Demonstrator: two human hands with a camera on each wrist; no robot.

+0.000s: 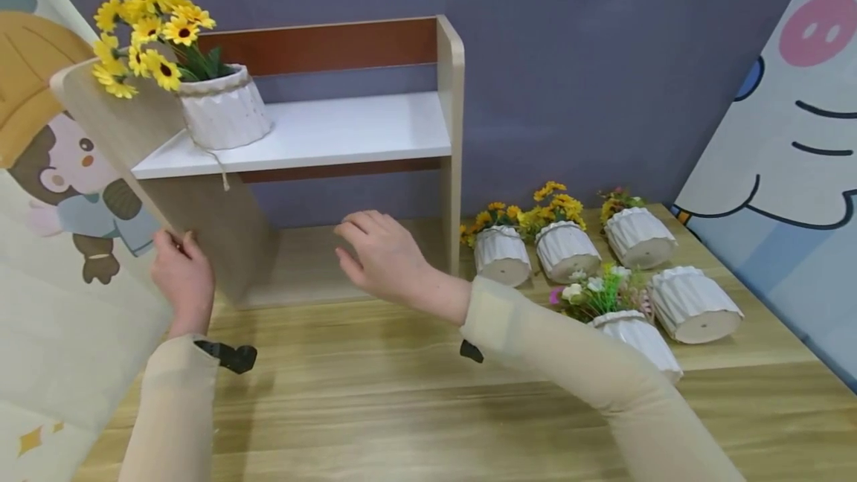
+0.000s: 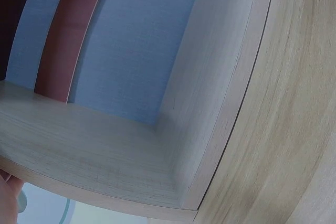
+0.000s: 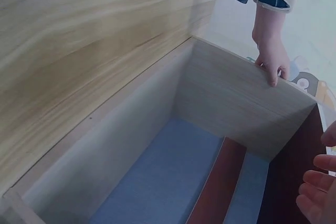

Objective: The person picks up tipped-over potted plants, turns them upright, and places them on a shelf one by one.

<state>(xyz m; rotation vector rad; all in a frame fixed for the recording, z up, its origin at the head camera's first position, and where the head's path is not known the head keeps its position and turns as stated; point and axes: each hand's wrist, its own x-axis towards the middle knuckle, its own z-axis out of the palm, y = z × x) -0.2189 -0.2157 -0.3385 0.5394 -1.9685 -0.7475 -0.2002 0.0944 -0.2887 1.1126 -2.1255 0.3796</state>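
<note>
My left hand (image 1: pixel 184 274) grips the front edge of the left side panel of a small wooden shelf (image 1: pixel 450 95). The right wrist view shows that hand (image 3: pixel 272 59) with its thumb on the panel's inner face. Slightly curved fingers and nothing held mark my right hand (image 1: pixel 384 255), which hovers in front of the lower compartment. On the white upper board (image 1: pixel 361 125), at its left end, stands a white ribbed pot (image 1: pixel 224 110) of yellow flowers (image 1: pixel 161 28), a string hanging from it. The lower compartment's floor (image 1: pixel 301 266) is bare.
Right of the shelf, several white pots, among them one pot (image 1: pixel 501 255) with orange flowers and another (image 1: pixel 636 341) with mixed flowers, stand on the wooden table (image 1: pixel 348 407). A grey wall (image 1: pixel 569 58) rises behind. Cartoon-printed panels (image 1: pixel 756 169) flank both sides.
</note>
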